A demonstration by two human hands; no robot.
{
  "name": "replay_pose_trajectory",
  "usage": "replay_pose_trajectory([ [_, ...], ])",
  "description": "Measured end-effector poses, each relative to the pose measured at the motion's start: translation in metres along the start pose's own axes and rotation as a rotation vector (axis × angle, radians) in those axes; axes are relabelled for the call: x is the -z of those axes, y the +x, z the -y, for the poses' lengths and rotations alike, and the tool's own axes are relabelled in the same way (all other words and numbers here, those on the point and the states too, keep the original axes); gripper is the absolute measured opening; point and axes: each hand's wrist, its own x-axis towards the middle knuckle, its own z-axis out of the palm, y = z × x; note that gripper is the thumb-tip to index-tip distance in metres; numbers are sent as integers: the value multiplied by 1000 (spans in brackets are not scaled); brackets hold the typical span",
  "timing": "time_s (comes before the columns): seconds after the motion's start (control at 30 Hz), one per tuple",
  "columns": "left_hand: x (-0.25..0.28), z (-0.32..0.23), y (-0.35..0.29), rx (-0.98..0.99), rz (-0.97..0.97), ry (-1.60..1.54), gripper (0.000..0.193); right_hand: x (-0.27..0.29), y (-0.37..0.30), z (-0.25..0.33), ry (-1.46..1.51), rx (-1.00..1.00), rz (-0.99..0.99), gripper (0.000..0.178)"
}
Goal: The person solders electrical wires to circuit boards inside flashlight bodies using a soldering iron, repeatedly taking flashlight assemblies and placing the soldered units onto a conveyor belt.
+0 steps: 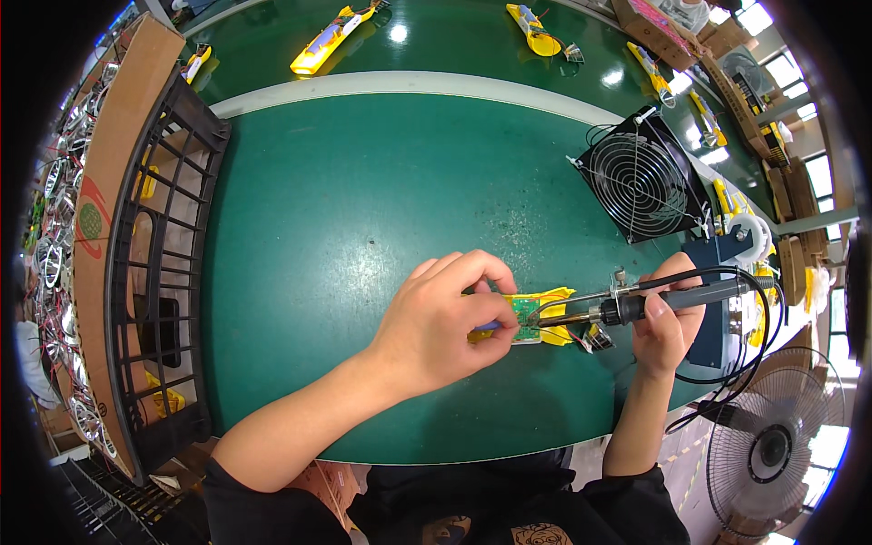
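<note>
My right hand (668,318) is wrapped round the grey handle of a soldering iron (627,311) that has a thin metal tube clamped alongside it. The iron's tip reaches left onto a small green circuit board (525,313). That board sits in a yellow plastic housing (556,300), which lies on the green tabletop. My left hand (454,313) is closed round the housing's left end, fingertips at the board's edge; a bit of blue shows between the fingers. By the housing's right end is a small silvery part (595,339) with wires.
A black square fan (643,177) with a wire guard stands at the right, near a blue box-like unit (713,309). Black cable loops hang beside it. A black plastic crate (168,263) borders the left. Beyond the pale rail, yellow assemblies (331,41) lie on a green surface.
</note>
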Motion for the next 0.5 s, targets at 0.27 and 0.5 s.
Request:
replay_pose_trajectory([
  [0.27, 1, 0, 0, -4, 4, 12, 13, -2, 0, 0, -51, 22, -9, 21],
  [0.5, 1, 0, 0, 12, 9, 7, 13, -3, 0, -1, -52, 35, -15, 20],
])
